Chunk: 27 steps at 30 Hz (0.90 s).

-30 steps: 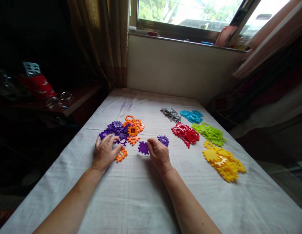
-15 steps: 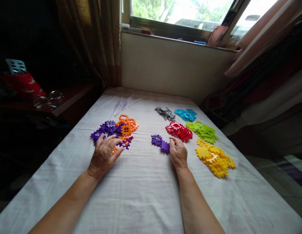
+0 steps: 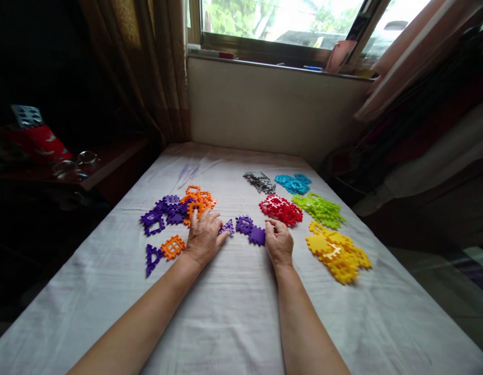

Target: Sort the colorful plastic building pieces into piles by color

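Note:
My left hand [image 3: 204, 235] is over the middle left of the bed-like surface, with a purple triangular interlocking tile [image 3: 227, 227] pinched between thumb and fingers. Just right of that triangle lie a purple window tile [image 3: 244, 224] and a plain purple square tile [image 3: 257, 236], corner to corner. My right hand [image 3: 279, 242] rests with curled fingers against the right edge of the plain square; its fingertips are partly hidden, so whether it grips anything is unclear. Behind my left hand are piles of purple tiles [image 3: 172, 208] and orange tiles [image 3: 198, 198].
An orange window tile [image 3: 173, 247] and another purple triangle [image 3: 152, 259] lie left of my left forearm. Piles of red [image 3: 280, 210], yellow [image 3: 339, 252], green [image 3: 319, 209], blue [image 3: 292, 183] and grey pieces [image 3: 259, 182] lie on the right. Eyeglasses [image 3: 75, 162] sit on a side table.
My left hand has moved right from the purple and orange piles, carrying the purple triangle towards the two purple squares. The right hand stays beside the plain square. The view has shifted slightly.

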Available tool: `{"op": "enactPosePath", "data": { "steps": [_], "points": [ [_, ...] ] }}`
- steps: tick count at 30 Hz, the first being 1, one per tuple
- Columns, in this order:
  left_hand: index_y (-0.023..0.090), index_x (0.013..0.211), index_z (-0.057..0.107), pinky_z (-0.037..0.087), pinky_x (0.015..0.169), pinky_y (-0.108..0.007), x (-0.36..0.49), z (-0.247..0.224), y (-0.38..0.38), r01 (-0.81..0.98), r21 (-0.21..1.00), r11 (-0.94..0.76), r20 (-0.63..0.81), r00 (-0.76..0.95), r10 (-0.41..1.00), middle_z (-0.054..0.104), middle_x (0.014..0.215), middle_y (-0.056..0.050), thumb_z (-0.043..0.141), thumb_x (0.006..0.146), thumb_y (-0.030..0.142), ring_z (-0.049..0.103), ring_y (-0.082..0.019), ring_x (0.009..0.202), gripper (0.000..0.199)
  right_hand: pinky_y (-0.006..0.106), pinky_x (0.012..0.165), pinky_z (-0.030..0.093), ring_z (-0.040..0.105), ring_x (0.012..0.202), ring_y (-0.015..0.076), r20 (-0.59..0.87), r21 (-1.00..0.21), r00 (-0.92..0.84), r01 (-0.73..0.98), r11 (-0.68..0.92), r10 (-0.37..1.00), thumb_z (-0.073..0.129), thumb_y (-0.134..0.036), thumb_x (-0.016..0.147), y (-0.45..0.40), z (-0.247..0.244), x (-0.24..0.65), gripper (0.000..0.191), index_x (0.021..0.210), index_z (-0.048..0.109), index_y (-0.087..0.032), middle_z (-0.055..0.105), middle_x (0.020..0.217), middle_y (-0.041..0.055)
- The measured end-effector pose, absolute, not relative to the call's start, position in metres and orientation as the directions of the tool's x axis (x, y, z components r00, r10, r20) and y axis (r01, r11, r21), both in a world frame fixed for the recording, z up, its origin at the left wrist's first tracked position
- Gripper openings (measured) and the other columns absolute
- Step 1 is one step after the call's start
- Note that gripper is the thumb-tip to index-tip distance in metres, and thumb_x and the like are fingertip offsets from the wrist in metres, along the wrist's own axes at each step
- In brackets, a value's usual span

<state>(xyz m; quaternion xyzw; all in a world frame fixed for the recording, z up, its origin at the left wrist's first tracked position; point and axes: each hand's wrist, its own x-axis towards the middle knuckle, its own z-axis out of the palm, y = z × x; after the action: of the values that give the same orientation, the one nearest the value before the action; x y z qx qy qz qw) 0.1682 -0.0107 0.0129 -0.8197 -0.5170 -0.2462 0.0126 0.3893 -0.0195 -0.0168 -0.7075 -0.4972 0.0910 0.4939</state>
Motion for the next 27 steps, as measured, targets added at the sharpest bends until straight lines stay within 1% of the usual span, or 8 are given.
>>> {"op": "enactPosePath", "data": {
  "steps": [3, 7, 10, 13, 15, 20, 24, 27],
  "points": [
    [0.024, 0.099, 0.068, 0.023, 0.114, -0.063, 0.171, 0.011, -0.015, 0.829, 0.268, -0.491, 0.411, 0.362, 0.836, 0.067, 0.128, -0.010, 0.066, 0.085, 0.038, 0.049, -0.033, 0.131, 0.020, 0.033, 0.076, 0.049, 0.062, 0.073, 0.0194, 0.353, -0.797, 0.501, 0.603, -0.027, 0.790, 0.045, -0.047, 0.079, -0.017, -0.015, 0.390, 0.042, 0.088, 0.073, -0.018, 0.073, 0.092, 0.0103],
    [0.025, 0.105, 0.067, 0.026, 0.115, -0.057, 0.137, 0.018, -0.024, 0.846, 0.238, -0.478, 0.441, 0.344, 0.829, 0.069, 0.123, -0.007, 0.059, 0.089, 0.037, 0.053, -0.029, 0.126, 0.022, 0.033, 0.075, 0.048, 0.062, 0.072, 0.0200, 0.329, -0.808, 0.521, 0.587, -0.051, 0.788, 0.045, -0.047, 0.077, -0.015, -0.014, 0.390, 0.042, 0.088, 0.073, -0.018, 0.073, 0.092, 0.0110],
    [0.024, 0.106, 0.067, 0.037, 0.108, -0.051, 0.089, 0.021, -0.031, 0.913, 0.185, -0.364, 0.441, 0.255, 0.861, 0.070, 0.118, -0.008, 0.057, 0.088, 0.044, 0.059, -0.029, 0.114, 0.029, 0.033, 0.075, 0.048, 0.062, 0.072, 0.0201, 0.324, -0.802, 0.522, 0.594, -0.064, 0.789, 0.045, -0.046, 0.077, -0.015, -0.013, 0.389, 0.042, 0.088, 0.073, -0.018, 0.073, 0.091, 0.0110],
    [0.021, 0.113, 0.065, 0.044, 0.101, -0.047, 0.046, 0.012, -0.038, 0.960, 0.161, -0.229, 0.398, 0.149, 0.905, 0.067, 0.121, -0.012, 0.055, 0.085, 0.055, 0.059, -0.031, 0.114, 0.045, 0.033, 0.073, 0.048, 0.062, 0.071, 0.0200, 0.327, -0.793, 0.520, 0.605, -0.070, 0.789, 0.046, -0.046, 0.077, -0.016, -0.013, 0.388, 0.041, 0.088, 0.074, -0.017, 0.073, 0.092, 0.0110],
    [0.019, 0.119, 0.063, 0.043, 0.103, -0.048, 0.031, 0.002, -0.041, 0.969, 0.164, -0.184, 0.390, 0.107, 0.914, 0.062, 0.130, -0.015, 0.050, 0.086, 0.057, 0.055, -0.033, 0.121, 0.052, 0.033, 0.073, 0.048, 0.062, 0.071, 0.0199, 0.340, -0.785, 0.512, 0.616, -0.062, 0.789, 0.046, -0.046, 0.078, -0.016, -0.013, 0.389, 0.041, 0.087, 0.074, -0.017, 0.073, 0.092, 0.0110],
    [0.017, 0.128, 0.060, 0.028, 0.115, -0.054, 0.047, -0.008, -0.027, 0.965, 0.192, -0.178, 0.427, 0.081, 0.901, 0.047, 0.149, -0.018, 0.044, 0.091, 0.051, 0.036, -0.035, 0.142, 0.053, 0.033, 0.073, 0.048, 0.061, 0.071, 0.0204, 0.370, -0.760, 0.485, 0.648, -0.041, 0.793, 0.046, -0.047, 0.079, -0.017, -0.016, 0.390, 0.041, 0.087, 0.075, -0.018, 0.073, 0.089, 0.0104],
    [0.021, 0.124, 0.063, 0.029, 0.116, -0.052, 0.057, 0.002, -0.013, 0.946, 0.278, -0.166, 0.435, 0.030, 0.900, 0.053, 0.144, -0.014, 0.041, 0.093, 0.048, 0.042, -0.031, 0.138, 0.046, 0.032, 0.070, 0.047, 0.059, 0.067, 0.0196, 0.364, -0.765, 0.487, 0.643, -0.043, 0.794, 0.046, -0.049, 0.078, -0.017, -0.017, 0.391, 0.044, 0.088, 0.076, -0.017, 0.073, 0.088, 0.0106],
    [0.027, 0.116, 0.067, 0.028, 0.115, -0.056, 0.038, 0.008, -0.020, 0.947, 0.269, -0.176, 0.445, 0.040, 0.895, 0.059, 0.139, -0.010, 0.047, 0.090, 0.052, 0.045, -0.032, 0.136, 0.041, 0.032, 0.068, 0.047, 0.059, 0.066, 0.0190, 0.373, -0.768, 0.493, 0.640, -0.037, 0.786, 0.045, -0.050, 0.079, -0.015, -0.018, 0.392, 0.046, 0.087, 0.076, -0.018, 0.073, 0.088, 0.0105]
  ]
}}
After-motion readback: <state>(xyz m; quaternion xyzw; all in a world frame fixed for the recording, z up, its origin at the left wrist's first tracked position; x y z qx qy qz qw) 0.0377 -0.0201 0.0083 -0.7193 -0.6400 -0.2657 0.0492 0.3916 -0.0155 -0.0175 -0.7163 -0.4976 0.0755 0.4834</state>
